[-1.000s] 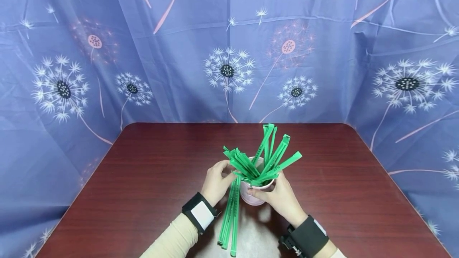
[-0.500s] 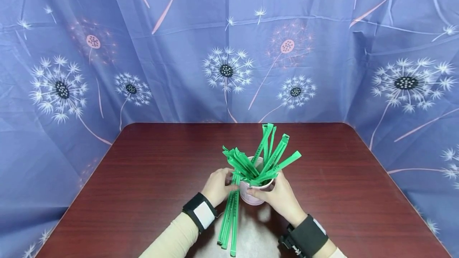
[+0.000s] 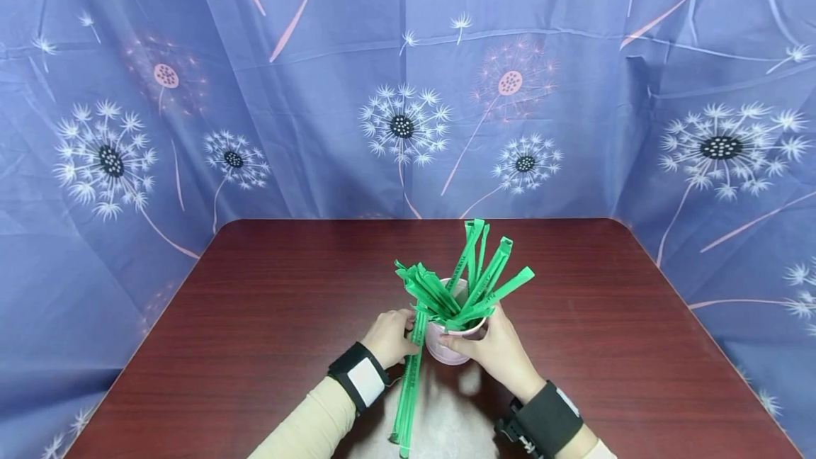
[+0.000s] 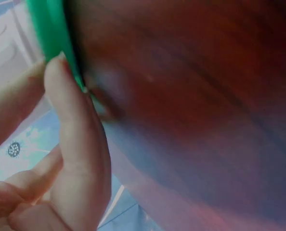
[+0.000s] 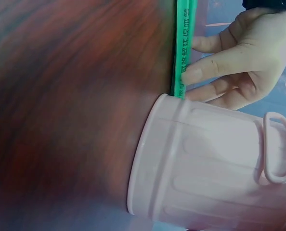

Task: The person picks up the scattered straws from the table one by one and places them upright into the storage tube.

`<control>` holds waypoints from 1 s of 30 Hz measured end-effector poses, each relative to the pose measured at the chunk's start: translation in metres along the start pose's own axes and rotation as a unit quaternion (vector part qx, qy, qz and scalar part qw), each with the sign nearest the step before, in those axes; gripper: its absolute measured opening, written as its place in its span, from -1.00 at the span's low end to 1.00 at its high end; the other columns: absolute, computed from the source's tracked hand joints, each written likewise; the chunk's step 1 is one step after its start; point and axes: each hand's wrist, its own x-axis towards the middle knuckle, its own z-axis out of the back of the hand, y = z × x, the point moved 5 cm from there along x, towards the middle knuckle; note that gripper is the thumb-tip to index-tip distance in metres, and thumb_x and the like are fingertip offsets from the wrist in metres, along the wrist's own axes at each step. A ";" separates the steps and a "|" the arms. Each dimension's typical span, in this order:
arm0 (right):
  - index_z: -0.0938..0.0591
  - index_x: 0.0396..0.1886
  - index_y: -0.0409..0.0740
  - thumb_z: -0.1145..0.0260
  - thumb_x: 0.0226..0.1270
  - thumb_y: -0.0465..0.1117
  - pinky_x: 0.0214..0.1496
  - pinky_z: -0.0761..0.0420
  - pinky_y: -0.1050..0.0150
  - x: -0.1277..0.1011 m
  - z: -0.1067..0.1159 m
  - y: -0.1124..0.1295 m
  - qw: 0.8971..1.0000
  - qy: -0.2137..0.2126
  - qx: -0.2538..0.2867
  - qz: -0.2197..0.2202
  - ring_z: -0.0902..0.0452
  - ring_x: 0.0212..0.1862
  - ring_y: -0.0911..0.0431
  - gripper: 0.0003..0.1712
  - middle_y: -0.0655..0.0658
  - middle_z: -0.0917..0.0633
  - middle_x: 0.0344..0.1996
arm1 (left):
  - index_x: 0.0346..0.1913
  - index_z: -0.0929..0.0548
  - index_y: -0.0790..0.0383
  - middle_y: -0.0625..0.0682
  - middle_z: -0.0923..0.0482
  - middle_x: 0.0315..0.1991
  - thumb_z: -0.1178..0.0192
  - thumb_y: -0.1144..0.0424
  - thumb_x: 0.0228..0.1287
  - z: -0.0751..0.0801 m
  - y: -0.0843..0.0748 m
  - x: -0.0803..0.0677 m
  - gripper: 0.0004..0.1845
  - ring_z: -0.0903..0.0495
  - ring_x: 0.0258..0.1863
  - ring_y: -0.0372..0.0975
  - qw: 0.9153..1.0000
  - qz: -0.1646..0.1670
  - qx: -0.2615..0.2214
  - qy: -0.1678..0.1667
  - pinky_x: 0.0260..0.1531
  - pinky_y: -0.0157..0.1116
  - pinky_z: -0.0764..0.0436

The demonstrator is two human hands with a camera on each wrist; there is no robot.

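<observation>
Several green paper-wrapped straws (image 3: 487,278) fan out of a small pale-pink bucket (image 3: 448,350), which stands upright on the table. My right hand (image 3: 502,351) grips the bucket's right side near the rim; its far fingers are hidden. Just left of the bucket, a loose bundle of green wrapped straws (image 3: 409,392) points toward me, its top ends partly under the straws in the bucket. My left hand (image 3: 386,338) pinches this bundle between thumb and fingers. In the right wrist view, the left thumb lies across the printed wrapper (image 5: 184,43), beside the bucket's base.
The dark red wood table (image 3: 287,289) extends around both hands. Behind it hangs a blue dandelion-print cloth (image 3: 319,126), which also covers both sides. A thin wire handle (image 5: 273,168) hangs on the bucket's side in the right wrist view.
My left hand has slid down the loose bundle toward me and now pinches it. The straws have drawn closer together, their lower ends shifting slightly. The right hand and bucket stay put.
</observation>
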 end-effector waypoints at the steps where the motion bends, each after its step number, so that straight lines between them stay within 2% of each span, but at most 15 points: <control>1: -0.39 0.35 0.00 -0.65 -0.06 -0.10 0.06 -0.62 0.23 0.000 -0.001 0.001 1.000 0.005 0.008 0.007 -0.58 0.10 0.16 -0.06 -0.02 -0.62 0.11 | 0.08 -0.56 0.56 0.22 -0.61 -0.25 -0.46 0.54 -0.12 0.000 0.001 0.000 -0.41 -0.63 -0.56 -0.13 1.000 0.010 -0.015 0.005 -0.72 -0.40 -0.58; 3: -0.39 0.36 -0.02 -0.64 -0.04 -0.13 0.16 -0.56 0.12 0.000 0.000 0.001 1.000 0.002 0.004 0.007 -0.48 0.19 0.10 -0.06 -0.11 -0.52 0.19 | 0.09 -0.55 0.55 0.19 -0.57 -0.27 -0.43 0.57 -0.10 -0.001 0.002 0.000 -0.43 -0.57 -0.68 -0.21 0.999 0.026 -0.036 0.013 -0.78 -0.41 -0.55; 6: -0.43 0.34 -0.06 -0.62 -0.03 -0.18 0.25 -0.41 -0.08 0.000 0.001 0.001 1.000 -0.003 -0.008 0.003 -0.24 0.26 0.02 -0.12 -0.26 -0.34 0.24 | 0.08 -0.57 0.53 0.16 -0.57 -0.28 -0.42 0.56 -0.08 -0.001 0.003 0.000 -0.45 -0.54 -0.69 -0.27 0.998 0.041 -0.047 0.016 -0.77 -0.40 -0.56; 8: -0.45 0.33 -0.09 -0.62 -0.06 -0.21 0.26 -0.33 -0.09 0.000 0.003 0.001 1.000 -0.012 -0.015 -0.003 -0.11 0.24 0.04 -0.11 -0.28 -0.27 0.22 | 0.08 -0.57 0.52 0.15 -0.57 -0.28 -0.41 0.56 -0.07 0.000 0.005 0.000 -0.46 -0.57 -0.67 -0.26 0.998 0.046 -0.051 0.016 -0.75 -0.39 -0.58; 9: -0.47 0.30 -0.12 -0.62 -0.06 -0.24 0.24 -0.34 -0.06 0.001 0.004 0.002 1.000 -0.011 -0.006 -0.003 -0.11 0.22 0.05 -0.15 -0.28 -0.27 0.19 | 0.08 -0.57 0.52 0.15 -0.57 -0.28 -0.40 0.56 -0.06 0.000 0.006 0.000 -0.47 -0.58 -0.66 -0.25 0.997 0.050 -0.052 0.017 -0.74 -0.39 -0.59; 13: -0.37 0.37 -0.17 -0.54 -0.02 -0.40 0.15 -0.53 0.17 0.002 0.004 0.003 0.997 0.009 0.077 0.000 -0.38 0.21 0.01 -0.10 -0.32 -0.36 0.25 | 0.09 -0.57 0.52 0.14 -0.59 -0.29 -0.36 0.58 -0.03 0.005 0.010 -0.001 -0.49 -0.62 -0.59 -0.21 0.995 0.071 -0.070 0.020 -0.70 -0.37 -0.62; 16: -0.27 0.43 -0.11 -0.48 0.02 -0.45 0.04 -0.61 0.28 0.002 0.005 0.000 0.992 0.022 0.125 -0.027 -0.53 0.17 -0.06 -0.05 -0.30 -0.45 0.30 | 0.09 -0.57 0.51 0.16 -0.60 -0.28 -0.31 0.59 -0.01 0.009 0.012 -0.001 -0.51 -0.62 -0.61 -0.20 0.993 0.087 -0.080 0.020 -0.69 -0.35 -0.63; 20: -0.33 0.40 -0.09 -0.46 0.02 -0.40 0.13 -0.52 0.21 0.003 0.009 -0.004 0.990 0.022 0.120 -0.067 -0.49 0.21 -0.05 -0.10 -0.27 -0.53 0.25 | 0.11 -0.57 0.49 0.21 -0.63 -0.21 -0.28 0.58 0.04 0.015 0.011 0.000 -0.52 -0.57 -0.70 -0.25 0.993 0.093 -0.078 0.011 -0.70 -0.36 -0.61; 24: -0.34 0.39 -0.12 -0.42 -0.02 -0.41 0.10 -0.50 0.15 0.004 0.010 -0.006 0.988 0.022 0.124 -0.093 -0.50 0.13 0.01 -0.11 -0.31 -0.54 0.22 | 0.15 -0.55 0.46 0.23 -0.64 -0.14 -0.27 0.56 0.05 0.025 0.007 -0.001 -0.50 -0.55 -0.78 -0.22 0.992 0.090 -0.093 0.000 -0.72 -0.28 -0.62; 30: -0.30 0.39 -0.11 -0.39 -0.06 -0.44 0.03 -0.51 0.22 0.006 0.012 -0.009 0.986 0.008 0.122 -0.112 -0.50 0.07 0.12 -0.08 -0.33 -0.55 0.21 | 0.12 -0.61 0.36 0.23 -0.67 -0.11 -0.27 0.49 0.13 0.047 0.000 0.000 -0.57 -0.63 -0.64 -0.22 0.989 0.072 -0.123 -0.026 -0.60 -0.22 -0.69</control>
